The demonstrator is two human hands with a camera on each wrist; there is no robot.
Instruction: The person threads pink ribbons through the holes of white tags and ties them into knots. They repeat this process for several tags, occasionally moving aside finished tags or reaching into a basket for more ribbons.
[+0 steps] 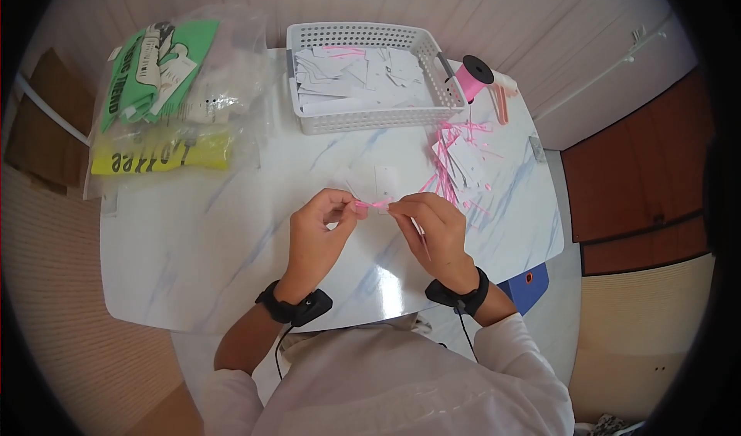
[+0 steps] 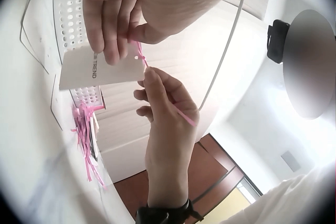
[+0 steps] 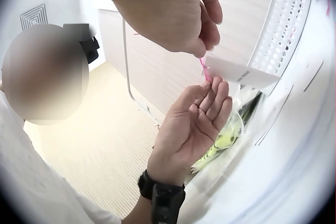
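A pink ribbon (image 1: 373, 204) is stretched between my two hands over the table. One end is pinched by the thumb and fingertips of my left hand (image 1: 315, 224). My right hand (image 1: 437, 231) pinches the other side, and a loose ribbon tail passes across its palm. In the left wrist view, a white hang tag (image 2: 113, 71) with dark lettering is attached to the ribbon at a small knot or loop (image 2: 140, 57). My left fingers overlap the tag there. From the right wrist view, the same tag (image 3: 236, 71) extends from the ribbon between both hands' fingertips.
White tags (image 1: 387, 180) lie flat beyond my hands. Right of them is a pile of tags with pink ribbons (image 1: 455, 158). A white perforated basket (image 1: 370, 121) holds more tags, beside a pink ribbon spool (image 1: 472, 77). Plastic-bagged green and yellow goods (image 1: 174, 100) lie back left.
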